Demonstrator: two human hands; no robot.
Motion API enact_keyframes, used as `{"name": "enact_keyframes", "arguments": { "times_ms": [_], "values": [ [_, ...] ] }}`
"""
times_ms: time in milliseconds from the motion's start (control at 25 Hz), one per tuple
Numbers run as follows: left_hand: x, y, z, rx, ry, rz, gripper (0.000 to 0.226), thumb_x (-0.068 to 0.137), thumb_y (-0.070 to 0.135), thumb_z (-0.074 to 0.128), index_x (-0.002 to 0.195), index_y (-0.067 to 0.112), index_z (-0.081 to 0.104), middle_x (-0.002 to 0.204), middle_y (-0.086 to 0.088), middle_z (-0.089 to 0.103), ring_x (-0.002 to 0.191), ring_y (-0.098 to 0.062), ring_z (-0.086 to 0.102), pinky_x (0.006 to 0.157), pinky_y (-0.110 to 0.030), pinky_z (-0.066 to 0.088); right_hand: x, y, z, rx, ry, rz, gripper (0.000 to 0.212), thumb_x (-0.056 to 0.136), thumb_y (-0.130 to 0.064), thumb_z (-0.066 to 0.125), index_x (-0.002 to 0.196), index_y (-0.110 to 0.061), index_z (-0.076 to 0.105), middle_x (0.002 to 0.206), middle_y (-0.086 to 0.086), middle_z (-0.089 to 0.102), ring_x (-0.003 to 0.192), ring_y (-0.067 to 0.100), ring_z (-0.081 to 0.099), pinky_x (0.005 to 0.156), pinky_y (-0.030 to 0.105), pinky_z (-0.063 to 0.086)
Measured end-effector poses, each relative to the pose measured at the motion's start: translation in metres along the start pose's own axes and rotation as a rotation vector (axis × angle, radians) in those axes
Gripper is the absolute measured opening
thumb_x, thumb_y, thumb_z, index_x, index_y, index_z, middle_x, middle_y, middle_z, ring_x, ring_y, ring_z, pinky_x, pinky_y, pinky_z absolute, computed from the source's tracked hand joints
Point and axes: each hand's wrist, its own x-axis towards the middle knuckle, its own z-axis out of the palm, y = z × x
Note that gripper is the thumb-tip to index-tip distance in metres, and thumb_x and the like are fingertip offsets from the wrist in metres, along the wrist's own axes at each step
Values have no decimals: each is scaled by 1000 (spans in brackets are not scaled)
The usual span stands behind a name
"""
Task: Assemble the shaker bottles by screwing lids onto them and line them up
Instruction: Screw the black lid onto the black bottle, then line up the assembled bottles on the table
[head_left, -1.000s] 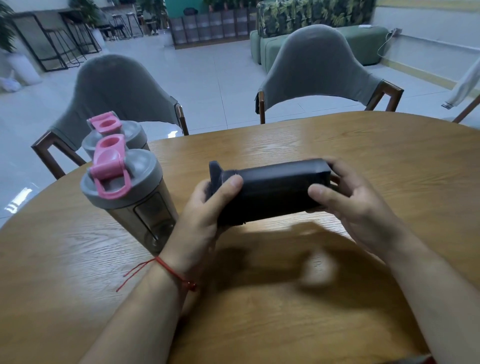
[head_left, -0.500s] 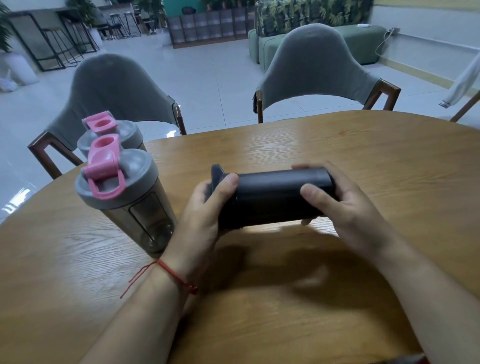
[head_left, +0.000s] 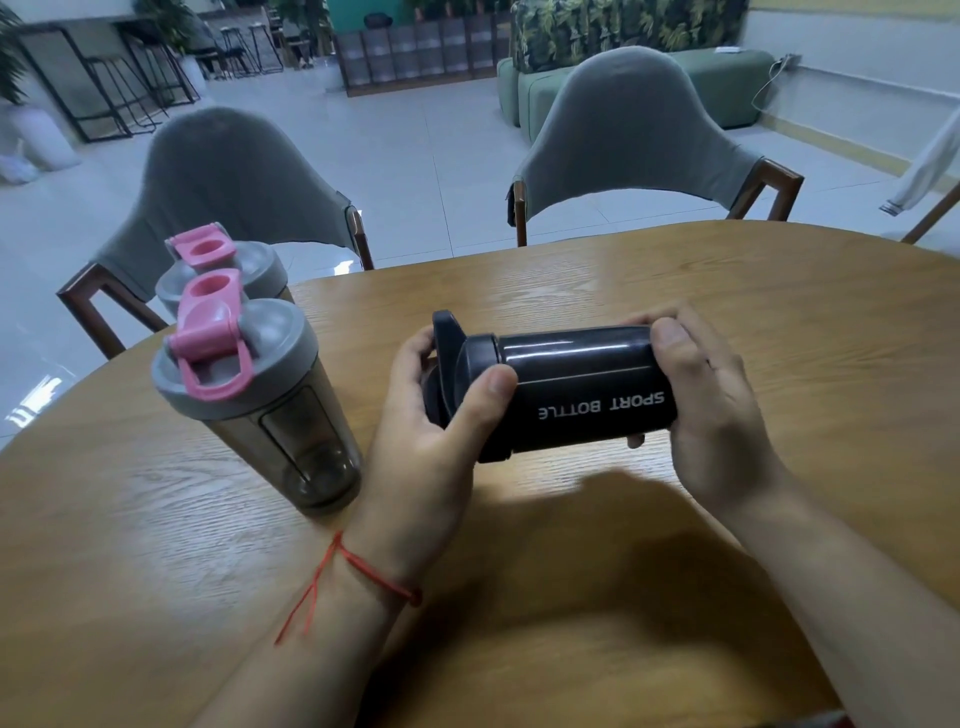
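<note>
A black shaker bottle (head_left: 582, 384) marked "SPORT BOTTLE" lies sideways in the air just above the wooden table (head_left: 727, 322), lid end to the left. My left hand (head_left: 426, 431) wraps the black lid (head_left: 462, 374), thumb across its collar. My right hand (head_left: 711, 395) grips the bottle's base end. At the left stand two upright smoky bottles with grey lids and pink caps: the nearer one (head_left: 260, 405) beside my left wrist, the farther one (head_left: 223, 270) right behind it.
Two grey chairs stand past the table's far edge, one at the left (head_left: 218, 176) and one at the right (head_left: 634, 135). The table's rounded edge curves close behind the two pink-capped bottles. A green sofa (head_left: 727, 78) sits far back.
The black bottle has turned in my hands so its white lettering now faces up. My left thumb has shifted along the lid collar. The two pink-capped bottles have not moved.
</note>
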Motion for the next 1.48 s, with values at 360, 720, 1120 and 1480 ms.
{"name": "enact_keyframes", "arguments": {
  "times_ms": [360, 720, 1120, 1480],
  "values": [
    [7, 21, -15, -91, 28, -130, 100, 73, 60, 89, 157, 20, 51, 132, -5, 81, 119, -20, 80, 107, -54, 62, -7, -1, 9, -799, -130, -392, 75, 88, -61, 71, 154, -28, 53, 148, -8, 60, 131, 16, 57, 109, 39, 46],
    [-35, 70, -44, 71, -107, 265, 22, 101, 19, 71, 123, 18, 72, 120, 6, 82, 121, -11, 77, 89, -23, 63, -13, -9, 62, -457, -7, -66, 64, 81, -72, 80, 133, -41, 59, 117, -18, 73, 108, 3, 68, 80, 32, 56],
    [-48, 85, -120, 218, 135, 361, 7, 105, 20, 73, 100, 19, 78, 83, -9, 78, 70, -33, 74, 62, -49, 60, -8, 1, 116, -564, 26, 54, 69, 81, -55, 89, 140, -36, 59, 132, -12, 69, 118, 15, 67, 86, 28, 50],
    [-36, 72, -186, 266, 281, 297, 6, 103, 23, 75, 106, 28, 75, 97, 7, 78, 91, -12, 75, 74, -38, 63, -17, -96, 166, -749, 227, -479, 47, 91, -26, 83, 134, -17, 67, 132, 0, 68, 126, 21, 57, 112, 30, 42]
  ]
}}
